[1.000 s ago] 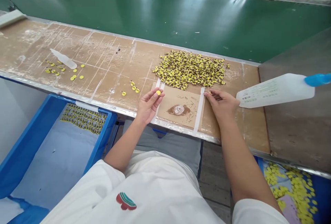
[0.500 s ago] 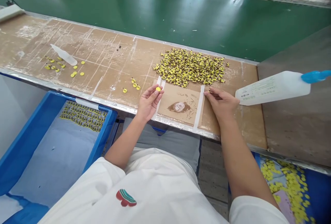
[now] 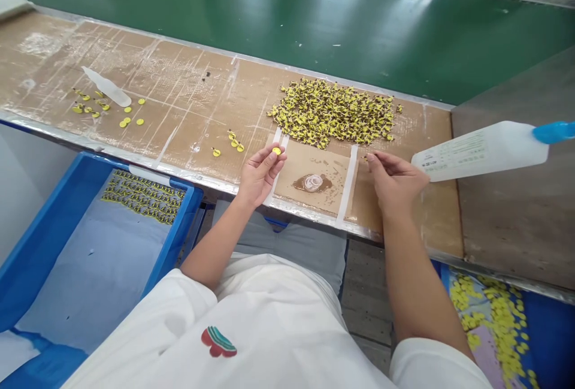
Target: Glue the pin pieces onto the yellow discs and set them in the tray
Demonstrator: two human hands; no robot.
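Between the thumb and fingers of my left hand (image 3: 261, 174) is a small yellow disc (image 3: 277, 150), held above the bench's front part. My right hand (image 3: 398, 182) is pinched closed right of the white tape strip, with a tiny dark piece (image 3: 365, 158) at its fingertips, too small to make out well. Between the hands lies a cardboard square (image 3: 291, 164) bearing a clear blob of glue (image 3: 313, 183) in a wet brown patch. Behind it spreads a pile of small yellow-and-dark pieces (image 3: 335, 113). Several similar pieces (image 3: 233, 141) lie left of my left hand.
A white bottle with a blue cap (image 3: 480, 150) leans in at the right. Farther left are a translucent squeeze bottle (image 3: 108, 86) and loose yellow discs (image 3: 127, 120). Below stand a blue tray (image 3: 155, 269) with rows of pieces and a blue bin (image 3: 550, 329) with yellow discs.
My right hand has moved slightly right, away from the tape strip, still pinched. My left hand keeps hold of the yellow disc. The view has shifted a little.
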